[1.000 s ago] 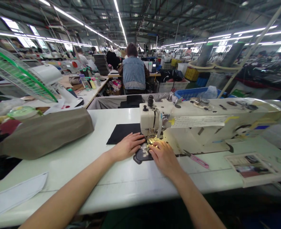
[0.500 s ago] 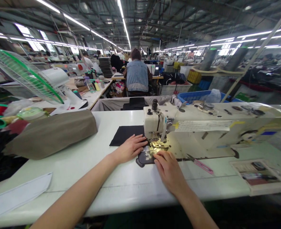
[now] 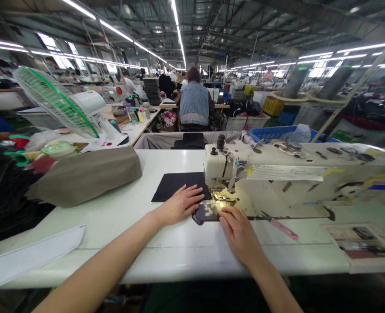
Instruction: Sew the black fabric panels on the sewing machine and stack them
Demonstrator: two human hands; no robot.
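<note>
A black fabric piece (image 3: 175,186) lies flat on the pale table, its right end at the head of a cream sewing machine (image 3: 216,167). My left hand (image 3: 181,204) rests palm down on the fabric's near right corner, fingers spread. Just in front of the lit needle plate (image 3: 225,196), my right hand (image 3: 238,228) has its fingers bent and pressed together at the machine bed; whatever lies under the fingertips is hidden. Pink-handled snips (image 3: 282,227) lie to the right of my right hand.
A brown-grey cloth bundle (image 3: 88,176) and a fan (image 3: 58,102) stand at left, near stacked black cloth (image 3: 6,195). A white strip (image 3: 35,256) lies front left. A parts tray (image 3: 362,245) sits at right. Behind the table, a person in a denim vest (image 3: 194,104) sits facing away.
The whole view has shifted slightly, so things appear further right. The black fabric reaches a little further left of my left hand. Both hands keep nearly the same pose.
</note>
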